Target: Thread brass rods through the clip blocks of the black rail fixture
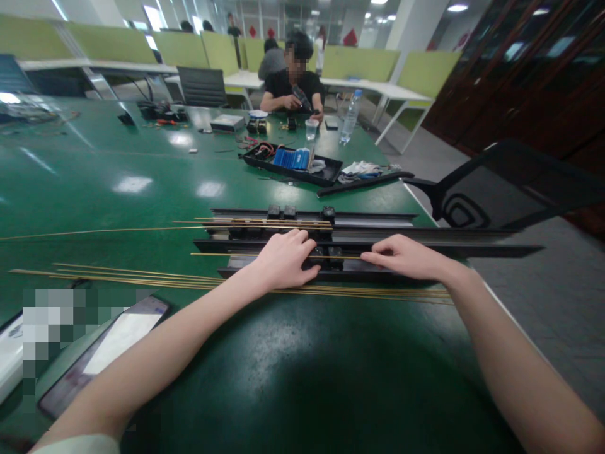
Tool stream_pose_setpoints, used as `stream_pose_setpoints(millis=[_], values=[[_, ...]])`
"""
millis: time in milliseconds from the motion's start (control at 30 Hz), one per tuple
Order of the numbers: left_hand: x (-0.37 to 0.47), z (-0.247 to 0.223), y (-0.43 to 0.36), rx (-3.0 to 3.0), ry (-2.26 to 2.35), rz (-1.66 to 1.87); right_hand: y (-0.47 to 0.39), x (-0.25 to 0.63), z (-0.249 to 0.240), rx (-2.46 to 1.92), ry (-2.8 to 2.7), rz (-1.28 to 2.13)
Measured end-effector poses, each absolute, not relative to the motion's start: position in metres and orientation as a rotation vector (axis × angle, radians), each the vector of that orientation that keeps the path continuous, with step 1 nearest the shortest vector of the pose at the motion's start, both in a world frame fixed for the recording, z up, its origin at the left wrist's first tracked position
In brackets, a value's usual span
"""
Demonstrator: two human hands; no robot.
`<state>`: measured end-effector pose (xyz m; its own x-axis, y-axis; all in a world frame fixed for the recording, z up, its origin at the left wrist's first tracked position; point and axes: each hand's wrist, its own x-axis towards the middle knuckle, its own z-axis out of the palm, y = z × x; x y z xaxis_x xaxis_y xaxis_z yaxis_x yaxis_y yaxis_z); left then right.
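Long black metal channels [501, 251] lie side by side across the green table, with small black blocks [335, 257] set in them. A thin brass-coloured rod [217, 254] runs along the nearest channel, through or over the blocks. My right hand [401, 255] pinches this rod near its right end, thumb and finger together. Over the same channel lies my left hand [288, 258], fingers curled down around a black block and the rod; its fingertips are partly hidden. More brass rods [265, 222] rest on the farther channels. Several loose rods [142, 275] lie on the table under my left forearm.
A phone [118, 340] lies at the near left. Beyond the channels are a black tray [265, 165] with blue parts, gloves [362, 171], a plastic cup [311, 129] and a water bottle [350, 116]. Another person sits across the table, handling a tool. A mesh chair [515, 183] stands at the right edge.
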<state>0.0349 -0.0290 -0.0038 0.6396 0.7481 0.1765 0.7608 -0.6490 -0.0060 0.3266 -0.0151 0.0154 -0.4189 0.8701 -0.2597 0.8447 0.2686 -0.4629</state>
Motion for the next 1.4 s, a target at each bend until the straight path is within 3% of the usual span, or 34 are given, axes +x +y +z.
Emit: stream_pose_setpoints(millis=[1400], values=[[0.034, -0.008, -0.026, -2.77, -1.26, -0.27, -0.009, 0.364, 0.025, -1.812, -2.427, 1.012]])
